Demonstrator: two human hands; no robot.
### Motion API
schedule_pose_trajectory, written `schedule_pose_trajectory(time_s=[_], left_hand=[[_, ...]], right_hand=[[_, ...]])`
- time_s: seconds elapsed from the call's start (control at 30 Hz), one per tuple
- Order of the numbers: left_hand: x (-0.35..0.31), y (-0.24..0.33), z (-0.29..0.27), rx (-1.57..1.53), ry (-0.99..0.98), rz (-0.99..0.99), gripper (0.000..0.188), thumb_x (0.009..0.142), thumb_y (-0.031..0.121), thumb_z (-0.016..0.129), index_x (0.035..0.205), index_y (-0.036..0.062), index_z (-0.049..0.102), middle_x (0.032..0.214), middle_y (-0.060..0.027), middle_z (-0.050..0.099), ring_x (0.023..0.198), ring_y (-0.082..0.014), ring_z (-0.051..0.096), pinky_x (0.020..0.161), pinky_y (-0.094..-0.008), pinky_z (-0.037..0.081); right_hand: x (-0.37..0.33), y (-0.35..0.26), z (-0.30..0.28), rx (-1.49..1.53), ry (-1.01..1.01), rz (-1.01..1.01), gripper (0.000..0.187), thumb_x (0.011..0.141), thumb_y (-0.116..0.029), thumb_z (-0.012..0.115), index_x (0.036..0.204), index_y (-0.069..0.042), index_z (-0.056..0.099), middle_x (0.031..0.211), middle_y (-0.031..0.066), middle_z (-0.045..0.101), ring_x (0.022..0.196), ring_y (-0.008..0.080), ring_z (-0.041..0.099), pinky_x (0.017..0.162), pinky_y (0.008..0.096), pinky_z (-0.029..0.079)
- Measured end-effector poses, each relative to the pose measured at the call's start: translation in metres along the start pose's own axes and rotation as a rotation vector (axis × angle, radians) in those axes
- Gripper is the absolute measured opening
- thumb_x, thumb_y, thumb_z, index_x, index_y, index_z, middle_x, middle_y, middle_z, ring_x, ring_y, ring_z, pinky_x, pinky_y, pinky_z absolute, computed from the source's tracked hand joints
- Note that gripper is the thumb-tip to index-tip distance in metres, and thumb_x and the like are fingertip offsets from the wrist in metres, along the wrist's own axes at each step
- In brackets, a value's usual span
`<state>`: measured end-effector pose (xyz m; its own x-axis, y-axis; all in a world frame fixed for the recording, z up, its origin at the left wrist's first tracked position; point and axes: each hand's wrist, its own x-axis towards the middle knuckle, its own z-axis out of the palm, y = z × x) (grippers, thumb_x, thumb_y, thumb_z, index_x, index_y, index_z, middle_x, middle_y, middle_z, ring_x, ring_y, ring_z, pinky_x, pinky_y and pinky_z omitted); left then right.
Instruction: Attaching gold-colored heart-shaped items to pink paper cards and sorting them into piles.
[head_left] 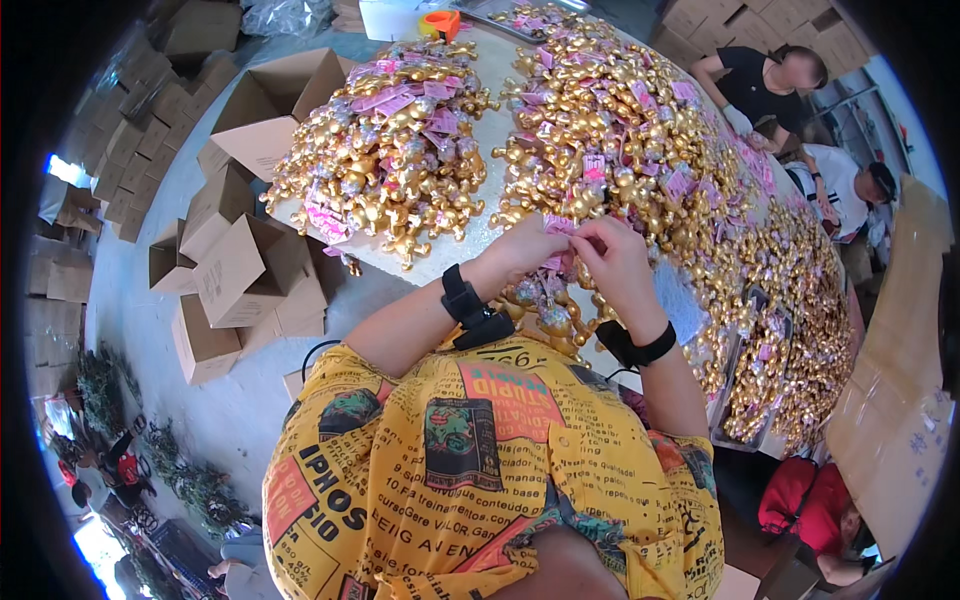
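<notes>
Golden across the worktop (494, 58), with trinkets (395, 165) heaped seemingly for easy reach, and left hand (522, 248) and right hand (615, 262) together, apparently pinching a tag (558, 225) for fine control.

- Printed legibly across the yellow shirt (490, 500), lower centre, in rows of small black letters and figures, with bolder ones toward lower left.
- Printed on pink tags (594, 168), upper centre (too small to read).
- Marked faintly on the cardboard sheet (885, 390), far right; illegible.
</notes>
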<state>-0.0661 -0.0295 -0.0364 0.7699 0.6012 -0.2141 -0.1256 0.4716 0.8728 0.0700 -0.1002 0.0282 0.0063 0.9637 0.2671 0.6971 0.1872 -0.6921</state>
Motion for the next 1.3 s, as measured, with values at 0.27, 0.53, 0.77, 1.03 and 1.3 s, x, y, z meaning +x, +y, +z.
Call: schedule_pose_trajectory(time_s=[0.27, 0.53, 0.77, 1.03, 1.3], left_hand=[[0.007, -0.006, -0.001, -0.296, 0.019, -0.136, 0.011, 0.079, 0.004, 0.059, 0.086, -0.0036, 0.062, 0.08, -0.0114, 0.064, 0.068, -0.0194, 0.064, 0.06, -0.0302, 0.054], [0.013, -0.014, -0.008, -0.359, -0.01, -0.174, 0.011, 0.078, 0.001, 0.059, 0.087, -0.0045, 0.062, 0.081, -0.0119, 0.064, 0.067, -0.0206, 0.064, 0.06, -0.031, 0.054], [0.015, -0.014, -0.01, -0.351, 0.007, -0.185, 0.011, 0.076, 0.0, 0.059, 0.086, -0.0043, 0.063, 0.08, -0.0113, 0.064, 0.067, -0.0193, 0.064, 0.06, -0.03, 0.054], [0.011, -0.002, -0.007, -0.251, 0.005, -0.13, 0.013, 0.077, 0.0, 0.058, 0.088, -0.0017, 0.063, 0.081, -0.0088, 0.064, 0.068, -0.0166, 0.063, 0.061, -0.0282, 0.052], [0.008, 0.0, -0.01, 0.07, -0.023, 0.008, 0.008, 0.078, 0.004, 0.057, 0.083, 0.0007, 0.062, 0.072, -0.0019, 0.06, 0.061, -0.0094, 0.056, 0.055, -0.024, 0.045]], right_hand=[[0.0, -0.003, -0.001, -0.137, 0.05, -0.031, 0.007, 0.074, -0.007, 0.062, 0.074, -0.003, 0.056, 0.07, 0.0112, 0.056, 0.063, 0.0277, 0.056, 0.056, 0.0362, 0.044], [0.002, 0.001, 0.0, -0.221, 0.015, -0.09, 0.008, 0.071, -0.005, 0.062, 0.073, -0.003, 0.054, 0.07, 0.0111, 0.055, 0.062, 0.0284, 0.056, 0.055, 0.0364, 0.044], [0.011, 0.001, -0.002, -0.064, -0.075, -0.011, 0.008, 0.07, -0.006, 0.061, 0.072, -0.002, 0.055, 0.069, 0.0116, 0.056, 0.063, 0.0287, 0.056, 0.056, 0.0364, 0.045], [0.016, 0.002, 0.008, -0.261, 0.013, -0.057, 0.007, 0.071, -0.008, 0.061, 0.071, -0.003, 0.056, 0.071, 0.0112, 0.057, 0.064, 0.0292, 0.057, 0.057, 0.0381, 0.046], [0.005, -0.021, 0.019, -0.315, 0.168, 0.037, 0.007, 0.073, -0.01, 0.062, 0.073, -0.004, 0.058, 0.07, 0.0101, 0.057, 0.062, 0.0283, 0.057, 0.055, 0.0374, 0.045]])
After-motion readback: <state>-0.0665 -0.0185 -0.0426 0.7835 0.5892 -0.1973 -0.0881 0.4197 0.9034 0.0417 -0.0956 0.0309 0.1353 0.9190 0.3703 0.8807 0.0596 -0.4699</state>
